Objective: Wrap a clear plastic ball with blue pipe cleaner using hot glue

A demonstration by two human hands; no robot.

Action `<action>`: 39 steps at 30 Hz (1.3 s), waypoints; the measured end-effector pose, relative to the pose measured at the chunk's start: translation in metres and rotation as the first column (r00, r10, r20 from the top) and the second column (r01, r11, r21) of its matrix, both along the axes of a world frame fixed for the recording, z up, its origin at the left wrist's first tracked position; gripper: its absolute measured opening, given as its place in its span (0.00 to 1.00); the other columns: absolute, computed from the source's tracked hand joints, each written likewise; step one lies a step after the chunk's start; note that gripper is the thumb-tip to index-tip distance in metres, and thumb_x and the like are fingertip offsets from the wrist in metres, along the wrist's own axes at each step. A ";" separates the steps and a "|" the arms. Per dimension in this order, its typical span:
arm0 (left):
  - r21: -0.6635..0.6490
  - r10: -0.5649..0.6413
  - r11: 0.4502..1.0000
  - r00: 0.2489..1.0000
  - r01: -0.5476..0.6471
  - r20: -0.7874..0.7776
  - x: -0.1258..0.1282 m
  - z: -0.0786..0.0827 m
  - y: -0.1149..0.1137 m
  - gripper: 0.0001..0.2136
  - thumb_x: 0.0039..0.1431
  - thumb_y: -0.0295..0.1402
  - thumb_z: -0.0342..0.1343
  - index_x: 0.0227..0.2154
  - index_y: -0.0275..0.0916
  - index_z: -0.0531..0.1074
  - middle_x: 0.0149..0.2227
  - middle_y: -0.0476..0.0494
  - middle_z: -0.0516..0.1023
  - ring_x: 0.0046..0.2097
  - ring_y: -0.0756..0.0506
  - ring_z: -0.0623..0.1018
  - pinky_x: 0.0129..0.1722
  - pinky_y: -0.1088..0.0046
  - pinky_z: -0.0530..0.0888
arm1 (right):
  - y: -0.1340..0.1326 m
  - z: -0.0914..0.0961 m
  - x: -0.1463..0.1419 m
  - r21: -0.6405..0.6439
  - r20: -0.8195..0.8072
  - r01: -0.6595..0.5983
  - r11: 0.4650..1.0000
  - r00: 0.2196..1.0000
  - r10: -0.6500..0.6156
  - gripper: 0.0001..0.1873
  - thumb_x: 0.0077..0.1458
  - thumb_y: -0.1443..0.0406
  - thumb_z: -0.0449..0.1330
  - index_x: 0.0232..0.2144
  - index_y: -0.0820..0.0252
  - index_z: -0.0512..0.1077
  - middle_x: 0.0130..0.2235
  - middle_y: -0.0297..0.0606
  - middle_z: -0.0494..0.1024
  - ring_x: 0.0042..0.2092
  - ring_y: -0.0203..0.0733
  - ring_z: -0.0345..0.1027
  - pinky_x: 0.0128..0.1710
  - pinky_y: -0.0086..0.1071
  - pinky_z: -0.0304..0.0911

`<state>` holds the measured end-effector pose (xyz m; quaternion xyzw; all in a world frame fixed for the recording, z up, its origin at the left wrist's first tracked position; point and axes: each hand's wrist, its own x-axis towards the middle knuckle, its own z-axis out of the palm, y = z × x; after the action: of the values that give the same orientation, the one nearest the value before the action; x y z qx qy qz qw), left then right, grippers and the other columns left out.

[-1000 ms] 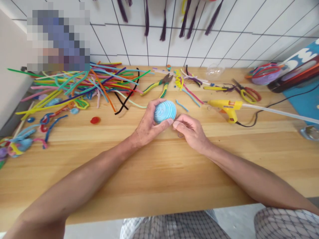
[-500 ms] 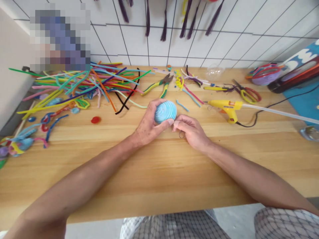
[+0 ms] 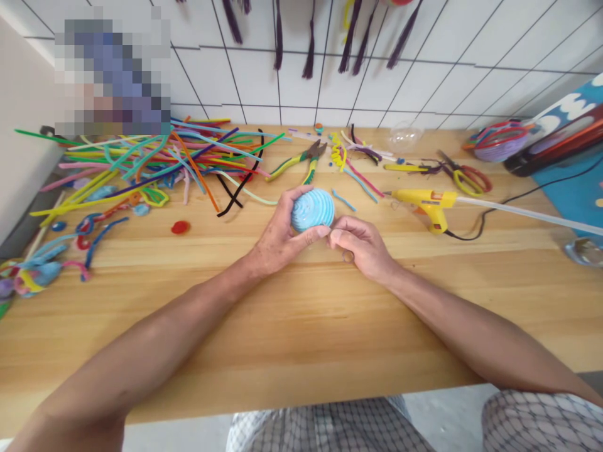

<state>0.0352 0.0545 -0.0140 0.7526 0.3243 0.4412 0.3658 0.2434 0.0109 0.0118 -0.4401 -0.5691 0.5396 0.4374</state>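
My left hand (image 3: 285, 235) is wrapped round a light-blue ridged ball (image 3: 313, 209), which looks coiled from pipe cleaner. Its thumb lies along the ball's lower edge. Just to the right, my right hand (image 3: 360, 245) is closed in a pinch close to the ball and the left thumb tip. Below its fingers hangs a small metal ring (image 3: 347, 256); whatever joins it to the ball is hidden by the fingertips. Both hands are over the wooden table (image 3: 301, 326). Beyond them lie a short blue pipe-cleaner piece (image 3: 343, 199) and green-and-yellow pliers (image 3: 301, 161).
A heap of coloured pipe cleaners (image 3: 188, 157) spreads across the back left, with a red cap (image 3: 179, 227) in front. To the right lie a yellow glue gun (image 3: 426, 204) with a long glue stick, its black cord (image 3: 485, 220), and scissors (image 3: 471, 179). Dark tassels (image 3: 308, 59) hang at the wall.
The ball has tilted slightly in my left hand. My right fingers and the hanging ring have shifted a little to the right.
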 end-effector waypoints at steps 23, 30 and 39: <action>0.032 0.059 0.998 0.997 -0.057 -0.056 0.002 -0.001 -0.003 0.32 0.67 0.51 0.63 0.66 0.45 0.59 0.64 0.35 0.69 0.66 0.37 0.73 0.67 0.54 0.73 | -0.006 -0.001 -0.008 -0.036 0.074 0.093 0.995 0.993 -0.090 0.16 0.60 0.56 0.63 0.25 0.55 0.66 0.22 0.24 0.59 0.24 0.31 0.49 0.23 0.28 0.46; 0.029 0.104 0.994 0.992 -0.102 -0.077 0.000 -0.003 0.001 0.34 0.66 0.51 0.64 0.66 0.44 0.58 0.66 0.33 0.67 0.68 0.35 0.71 0.67 0.52 0.71 | -0.004 -0.002 -0.004 0.073 0.111 0.193 0.978 0.973 -0.201 0.15 0.59 0.57 0.61 0.24 0.54 0.66 0.22 0.25 0.61 0.23 0.32 0.53 0.23 0.30 0.50; 0.105 0.174 0.981 0.977 -0.162 -0.122 0.001 -0.005 0.003 0.27 0.63 0.38 0.63 0.61 0.42 0.61 0.61 0.35 0.70 0.64 0.37 0.73 0.65 0.52 0.73 | 0.017 -0.021 0.013 0.382 0.484 0.201 0.902 0.788 -0.381 0.02 0.60 0.63 0.60 0.35 0.55 0.72 0.34 0.35 0.77 0.35 0.41 0.70 0.40 0.39 0.67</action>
<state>0.0364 0.0579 -0.0188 0.7662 0.3887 0.4353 0.2691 0.2560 0.0276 -0.0097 -0.5845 -0.6717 0.2195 0.3987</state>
